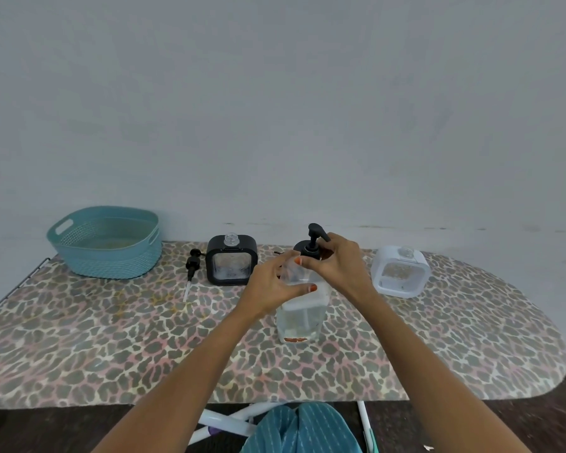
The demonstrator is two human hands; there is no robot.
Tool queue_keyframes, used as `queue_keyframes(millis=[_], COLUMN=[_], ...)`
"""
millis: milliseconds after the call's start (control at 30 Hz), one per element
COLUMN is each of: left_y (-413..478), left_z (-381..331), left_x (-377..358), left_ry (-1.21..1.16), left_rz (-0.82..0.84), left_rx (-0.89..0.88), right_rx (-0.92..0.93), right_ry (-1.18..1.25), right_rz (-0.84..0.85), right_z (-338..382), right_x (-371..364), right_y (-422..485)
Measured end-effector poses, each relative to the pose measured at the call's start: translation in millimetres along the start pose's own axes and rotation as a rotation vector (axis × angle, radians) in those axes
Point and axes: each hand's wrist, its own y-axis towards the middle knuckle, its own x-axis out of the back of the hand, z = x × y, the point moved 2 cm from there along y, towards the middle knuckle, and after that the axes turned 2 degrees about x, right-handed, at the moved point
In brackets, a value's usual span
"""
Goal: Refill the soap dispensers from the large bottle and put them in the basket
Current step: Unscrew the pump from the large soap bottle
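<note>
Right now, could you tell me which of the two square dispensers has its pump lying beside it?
The black-framed dispenser; a black pump lies on the board at its left. The white dispenser has none.

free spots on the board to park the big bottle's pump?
Bare cover along the near edge, both sides of the large bottle, and right of the white dispenser. Crowded: the back row from basket past loose pump and black dispenser.
</note>
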Motion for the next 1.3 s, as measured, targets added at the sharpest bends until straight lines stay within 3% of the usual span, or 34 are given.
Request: queue_keyframes(millis=[233,400,667,867,1000,1133,1300], left_y=[0.8,2.8,3.8,6.5,4.6,1.6,2.4], left_z=[0.8,-0.5,5.3,9.4,8.4,6.9,7.4], left_x=[3.2,0.7,0.0,-2.0,-1.4,-0.3,-1.0], left_ry=[0.011,-0.001,-0.029,-0.061,-0.070,-0.080,-0.100], left_rz=[0.029,0.017,0.039,0.033,0.033,0.037,0.028], left_rx=[-0.020,-0.035,-0.004,-0.006,-0.012,-0.021,-0.032], right_rx=[-0.003,-0.032,-0.051,-0.124,-0.067,-0.085,-0.166], right_ry=[0.113,0.165,0.191,0.432,0.183,0.198,0.417], right_rz=[0.110,0.286,-0.005,0.166,0.034,-0.034,0.155], right_z=[-6.9,-7.7,-6.6,-8.7,-5.1,-3.0,0.8], right_x=[2.8,7.9,-1.8,6.7,0.6,-1.5,7.1], right_y=[4.8,12.6,1.5,-1.2,-1.4,-2.0,-3.6])
